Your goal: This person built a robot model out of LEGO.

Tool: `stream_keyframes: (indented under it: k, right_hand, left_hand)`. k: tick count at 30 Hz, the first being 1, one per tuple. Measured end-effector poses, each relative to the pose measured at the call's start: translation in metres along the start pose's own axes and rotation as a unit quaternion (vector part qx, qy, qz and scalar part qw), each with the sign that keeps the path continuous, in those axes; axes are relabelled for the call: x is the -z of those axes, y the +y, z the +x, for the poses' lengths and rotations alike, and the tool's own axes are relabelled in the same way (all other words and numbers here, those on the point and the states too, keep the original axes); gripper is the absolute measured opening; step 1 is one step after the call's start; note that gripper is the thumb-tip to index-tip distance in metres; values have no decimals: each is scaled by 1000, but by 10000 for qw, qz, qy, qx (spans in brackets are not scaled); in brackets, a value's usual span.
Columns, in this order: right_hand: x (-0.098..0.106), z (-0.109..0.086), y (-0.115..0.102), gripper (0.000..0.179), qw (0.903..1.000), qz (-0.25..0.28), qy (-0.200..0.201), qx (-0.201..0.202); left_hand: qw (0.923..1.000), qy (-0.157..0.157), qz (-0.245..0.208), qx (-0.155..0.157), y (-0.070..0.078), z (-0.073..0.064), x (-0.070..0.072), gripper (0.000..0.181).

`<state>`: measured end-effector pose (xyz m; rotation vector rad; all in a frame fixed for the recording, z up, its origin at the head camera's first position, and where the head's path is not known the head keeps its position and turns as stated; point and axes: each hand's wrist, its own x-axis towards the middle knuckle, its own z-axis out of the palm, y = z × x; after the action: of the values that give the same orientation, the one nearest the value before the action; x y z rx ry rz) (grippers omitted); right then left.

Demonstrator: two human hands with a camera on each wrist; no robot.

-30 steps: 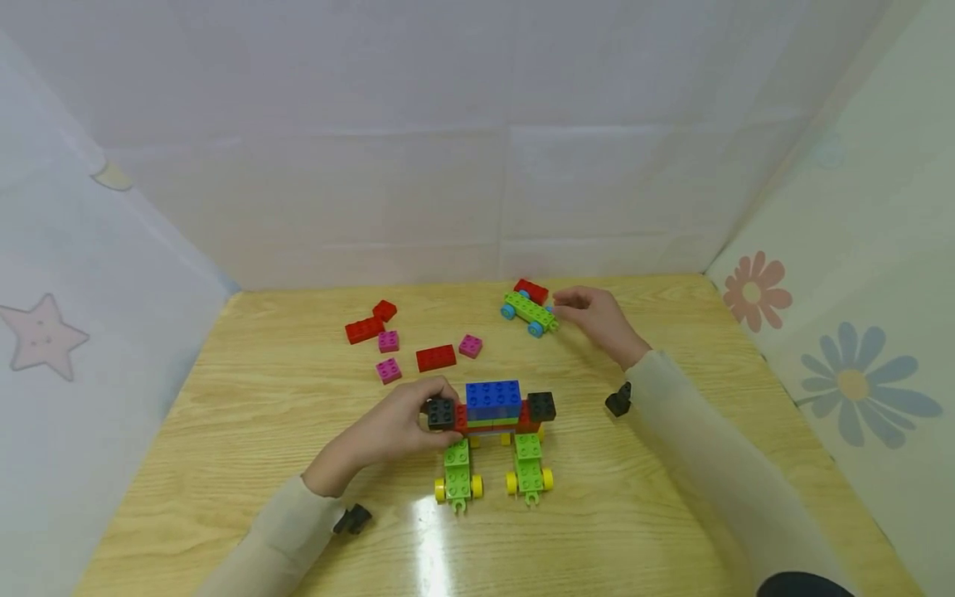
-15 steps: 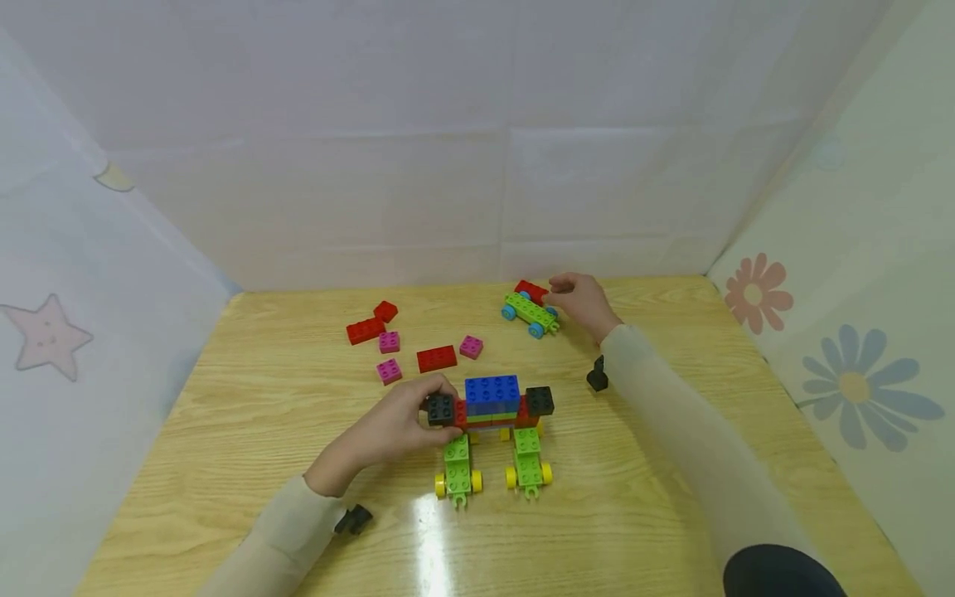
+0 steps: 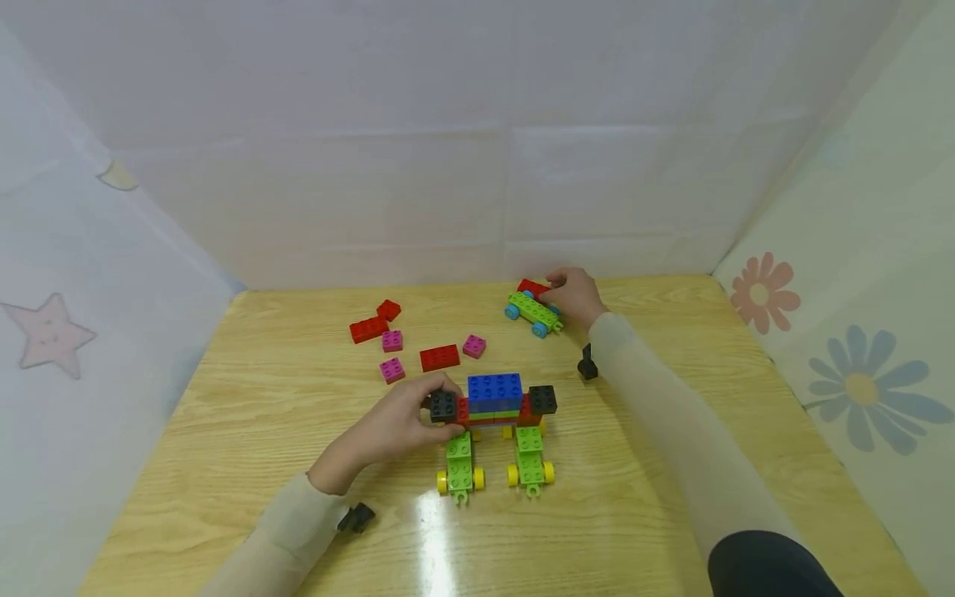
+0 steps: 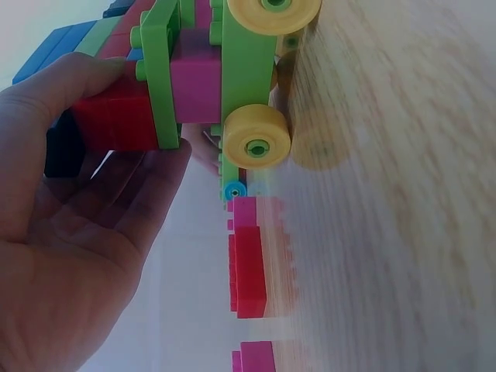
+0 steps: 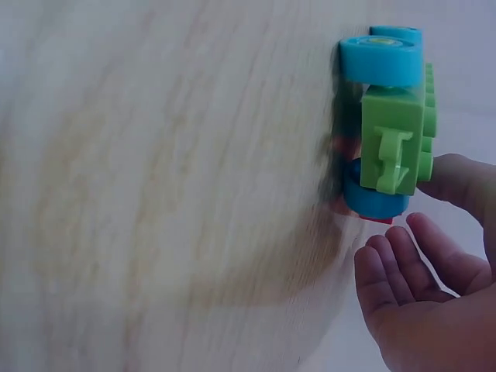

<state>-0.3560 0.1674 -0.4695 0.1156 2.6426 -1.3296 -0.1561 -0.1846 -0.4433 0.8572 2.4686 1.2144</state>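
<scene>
My left hand (image 3: 406, 421) grips the left end of a toy-brick vehicle (image 3: 494, 393). It has a blue block on top, red bricks, black end bricks and two green wheeled bases with yellow wheels. In the left wrist view the thumb and fingers lie around its red brick (image 4: 120, 116), above a pink brick (image 4: 196, 81). At the back right, my right hand (image 3: 576, 294) is at the far side of a green car base (image 3: 535, 309) with blue wheels. In the right wrist view its fingers are loosely bent, with the thumb and forefinger spread beside the base. A red brick (image 3: 531, 287) lies behind the base, partly hidden.
On the wooden table (image 3: 261, 414), red bricks (image 3: 439, 357) and pink bricks (image 3: 391, 370) lie scattered left of centre at the back. A white cloth wall (image 3: 373, 207) stands along the far edge. Decorated side walls flank the table.
My right hand has moved a little left and farther back, from the base's right end to its far side by the red brick. The left hand keeps its grip.
</scene>
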Motion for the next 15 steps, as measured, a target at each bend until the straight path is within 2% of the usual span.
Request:
stream_keyframes:
  k: [15]
  right_hand:
    - [1,4,3,43,9991,-420,79,-59]
  left_hand:
    - [9999,-90,-43,-69,3,4,0,35]
